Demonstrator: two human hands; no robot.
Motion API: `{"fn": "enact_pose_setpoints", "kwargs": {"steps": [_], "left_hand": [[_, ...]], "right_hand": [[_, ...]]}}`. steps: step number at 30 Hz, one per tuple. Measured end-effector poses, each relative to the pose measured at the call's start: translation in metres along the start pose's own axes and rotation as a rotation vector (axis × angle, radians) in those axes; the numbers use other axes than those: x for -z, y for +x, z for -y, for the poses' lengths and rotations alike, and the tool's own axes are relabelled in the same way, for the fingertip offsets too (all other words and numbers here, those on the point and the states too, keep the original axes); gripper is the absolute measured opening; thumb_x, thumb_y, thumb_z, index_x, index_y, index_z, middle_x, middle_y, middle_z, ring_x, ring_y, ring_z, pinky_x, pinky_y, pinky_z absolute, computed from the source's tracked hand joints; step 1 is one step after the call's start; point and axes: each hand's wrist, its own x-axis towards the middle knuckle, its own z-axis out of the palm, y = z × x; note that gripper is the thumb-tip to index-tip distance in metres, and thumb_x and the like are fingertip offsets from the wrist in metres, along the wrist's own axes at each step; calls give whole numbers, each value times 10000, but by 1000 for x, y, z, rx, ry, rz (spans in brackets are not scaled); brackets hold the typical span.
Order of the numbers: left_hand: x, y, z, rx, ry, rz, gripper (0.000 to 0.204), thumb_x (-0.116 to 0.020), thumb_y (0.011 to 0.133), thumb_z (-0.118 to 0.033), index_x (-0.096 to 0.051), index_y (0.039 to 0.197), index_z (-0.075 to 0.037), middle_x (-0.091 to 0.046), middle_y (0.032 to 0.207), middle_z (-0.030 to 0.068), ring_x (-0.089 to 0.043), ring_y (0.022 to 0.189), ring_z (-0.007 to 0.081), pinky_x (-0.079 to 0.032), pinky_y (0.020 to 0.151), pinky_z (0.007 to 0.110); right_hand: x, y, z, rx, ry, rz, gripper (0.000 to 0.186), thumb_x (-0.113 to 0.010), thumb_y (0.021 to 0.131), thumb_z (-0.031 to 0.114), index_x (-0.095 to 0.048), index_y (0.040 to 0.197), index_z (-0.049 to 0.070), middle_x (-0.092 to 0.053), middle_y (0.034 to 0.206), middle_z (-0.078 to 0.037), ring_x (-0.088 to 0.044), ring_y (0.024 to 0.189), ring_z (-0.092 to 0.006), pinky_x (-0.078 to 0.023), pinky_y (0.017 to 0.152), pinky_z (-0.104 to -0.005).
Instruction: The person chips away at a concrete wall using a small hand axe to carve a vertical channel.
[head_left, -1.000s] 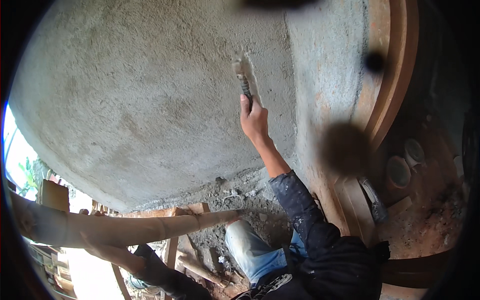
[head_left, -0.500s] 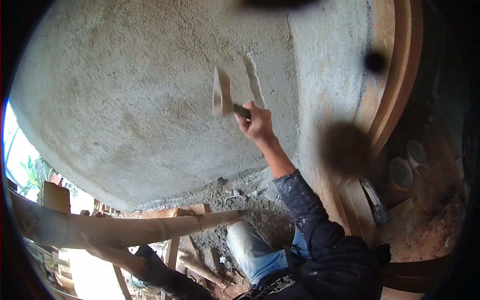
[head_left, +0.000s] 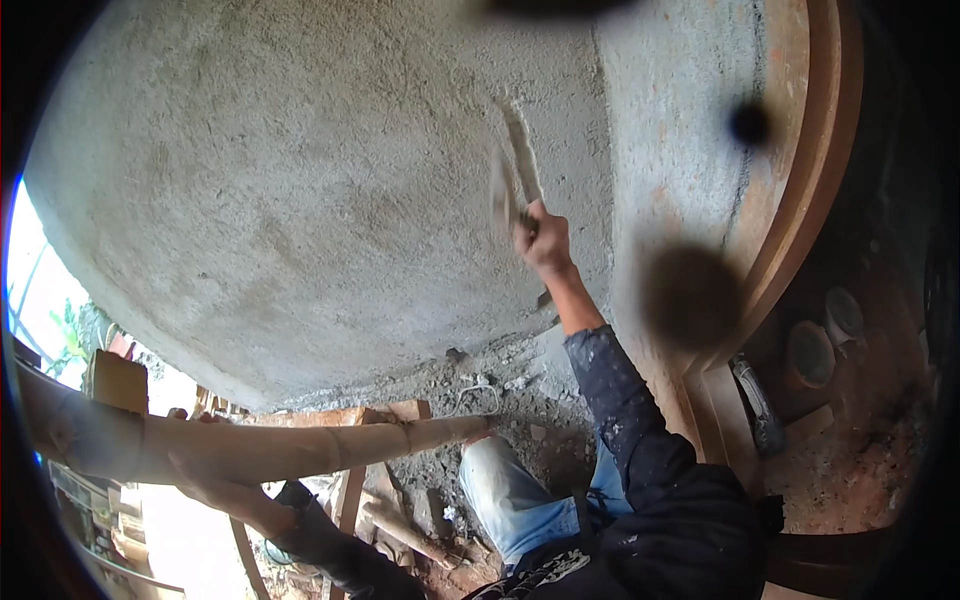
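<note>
In my right hand (head_left: 545, 243) is the short dark handle of a blade tool (head_left: 503, 190), blurred by motion. Its pale, flat, tapering blade stands across the handle; whether it is a hatchet or a trowel I cannot tell. The blade is just left of a long narrow groove (head_left: 522, 150) in the rough grey plastered wall (head_left: 330, 200); contact is unclear. At the lower left, my left hand (head_left: 235, 500) grips a thick bamboo pole (head_left: 330, 450) from below, its palm partly hidden behind the pole.
A curved reddish-brown edge (head_left: 815, 180) borders the wall on the right. Rubble (head_left: 540, 440) lies along the wall's foot. Round containers (head_left: 810, 353) and a bottle (head_left: 765, 430) are at the right. Wooden boards (head_left: 350, 500) stand below the pole. Dark spots blur parts of the view.
My right hand has moved the blade tool rightward across the view, closer to the groove. My left hand stays on the bamboo pole. The whole view has shifted slightly.
</note>
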Motion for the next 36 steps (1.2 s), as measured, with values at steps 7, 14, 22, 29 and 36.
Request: {"fn": "enact_pose_setpoints", "kwargs": {"steps": [7, 14, 22, 29, 36], "left_hand": [[-57, -25, -31, 373, 209, -153, 638, -523, 893, -481, -494, 1241, 53, -581, 1089, 166, -581, 968, 263, -469, 851, 370], [-28, -23, -6, -83, 78, 9, 624, -523, 888, -499, -528, 1211, 35, -599, 1002, 160, -581, 937, 254, -476, 812, 359], [-34, -16, -9, 214, 73, -72, 651, -579, 852, -485, -503, 1242, 32, -583, 1016, 143, -573, 918, 242, -505, 764, 363], [-22, -19, 2, -161, 13, 70, 652, -601, 849, -453, -481, 1253, 45, -587, 993, 150, -582, 895, 242, -516, 772, 374], [-25, -21, 8, -199, -92, 116, 621, -597, 865, -412, -471, 1234, 72, -582, 975, 168, -593, 868, 246, -522, 752, 350]], "right_hand": [[-1, -17, 0, -490, -66, 7, 336, -534, 935, 351, -571, 851, 28, -552, 545, -136, -585, 483, -295, -451, 453, -380], [-14, -7, -35, -455, -242, 74, 456, -453, 955, 424, -509, 768, 12, -471, 526, -87, -499, 421, -290, -397, 445, -394], [14, 41, 24, -9, 340, -160, 609, -311, 939, 617, -382, 627, 99, -393, 531, 3, -352, 441, -87, -247, 411, -258], [-15, 21, -26, -485, -115, 113, 587, -365, 961, 538, -409, 602, 76, -392, 533, -6, -406, 463, -119, -327, 440, -290], [22, 69, 20, 83, 350, -228, 558, -313, 976, 516, -398, 623, 93, -384, 527, 20, -379, 481, -97, -308, 446, -285]]}}
